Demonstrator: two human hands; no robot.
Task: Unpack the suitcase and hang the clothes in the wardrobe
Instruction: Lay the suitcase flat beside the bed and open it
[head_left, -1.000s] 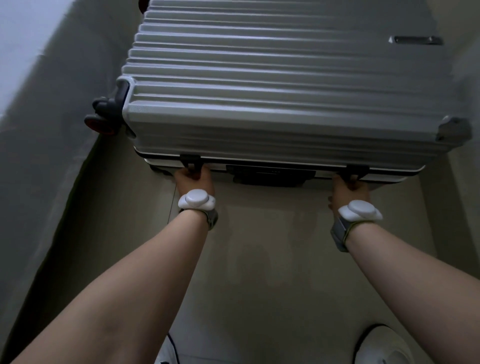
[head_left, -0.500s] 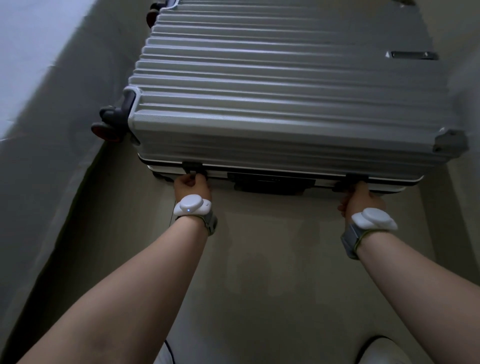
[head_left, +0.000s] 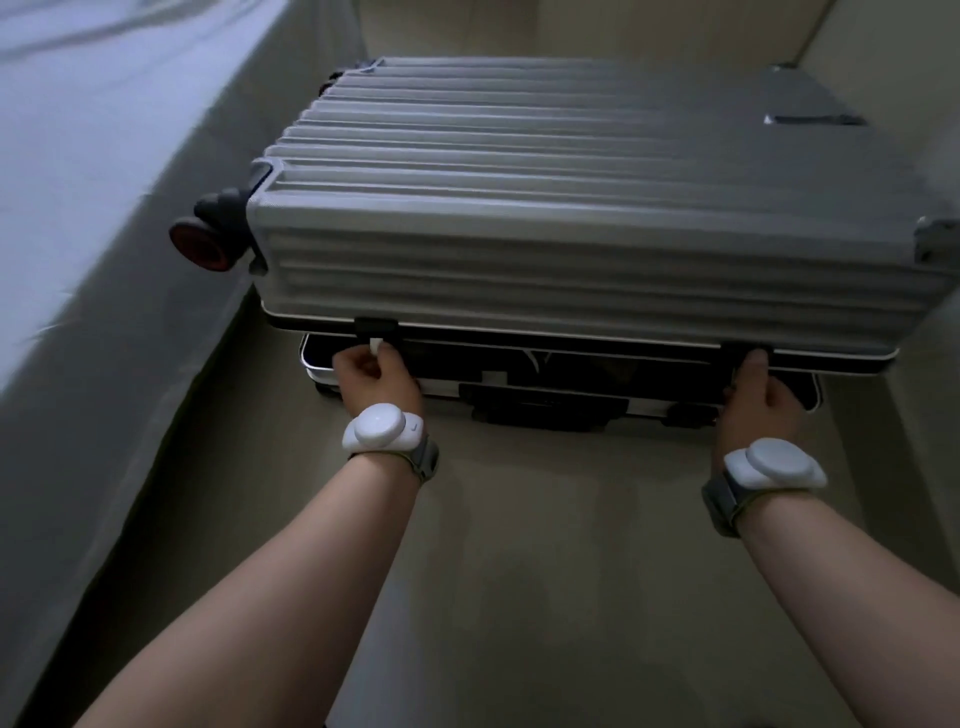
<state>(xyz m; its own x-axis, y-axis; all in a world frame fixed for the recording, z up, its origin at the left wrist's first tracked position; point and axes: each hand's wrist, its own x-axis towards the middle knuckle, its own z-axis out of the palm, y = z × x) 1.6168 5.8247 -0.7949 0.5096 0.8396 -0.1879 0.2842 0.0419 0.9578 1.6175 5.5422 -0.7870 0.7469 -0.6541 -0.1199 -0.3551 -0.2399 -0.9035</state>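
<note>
Ribbed grey suitcase (head_left: 571, 208) is lying flat on the pale floor (head_left: 519, 545) beside a bed (head_left: 78, 182), its lid sitting slightly ajar above the base. Left hand (head_left: 376, 376) is curling its fingers onto the lid rim below the left latch (head_left: 376, 327). Right hand (head_left: 758, 400) is gripping the rim likewise at the far end.

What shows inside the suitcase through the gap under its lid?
Only a dark slit with one pale streak. The lid, held by left hand and right hand, covers the rest; no clothes can be made out.
</note>
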